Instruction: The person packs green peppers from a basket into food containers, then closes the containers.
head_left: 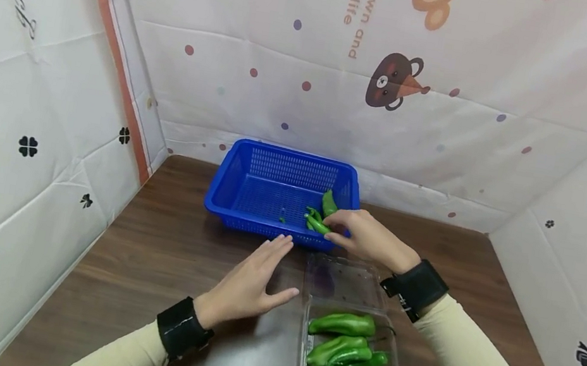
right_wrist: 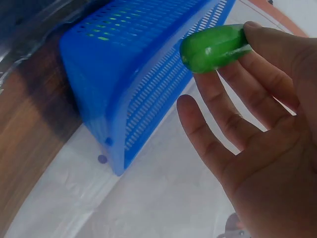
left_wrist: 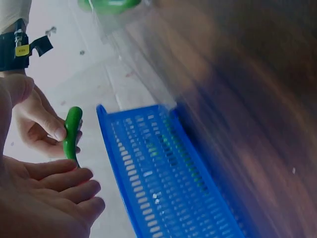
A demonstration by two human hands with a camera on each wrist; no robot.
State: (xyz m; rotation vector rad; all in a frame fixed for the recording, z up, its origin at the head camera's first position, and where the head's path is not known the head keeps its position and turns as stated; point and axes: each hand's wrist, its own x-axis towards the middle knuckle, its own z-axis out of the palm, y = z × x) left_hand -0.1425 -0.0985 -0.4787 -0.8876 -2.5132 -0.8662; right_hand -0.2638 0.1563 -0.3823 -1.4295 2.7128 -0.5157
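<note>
My right hand (head_left: 366, 233) is over the right end of the blue plastic basket (head_left: 215, 186) and pinches a green pepper (right_wrist: 213, 48) between thumb and fingers. Beside that hand another green pepper (head_left: 329, 203) leans in the basket's right end. My left hand (head_left: 250, 282) is in front of the basket with its fingers extended and nothing in it. In the left wrist view the pinched pepper (left_wrist: 72, 131) points down just above the left fingertips. Several green peppers (head_left: 342, 325) lie in a clear plastic box (head_left: 301, 363) at the front right.
The box's clear lid (head_left: 344, 280) lies folded back towards the basket. Small green bits (head_left: 282, 219) are on the basket floor. A brown wooden table (head_left: 144, 249) carries everything, with white printed sheets (head_left: 284, 98) standing at the back and both sides.
</note>
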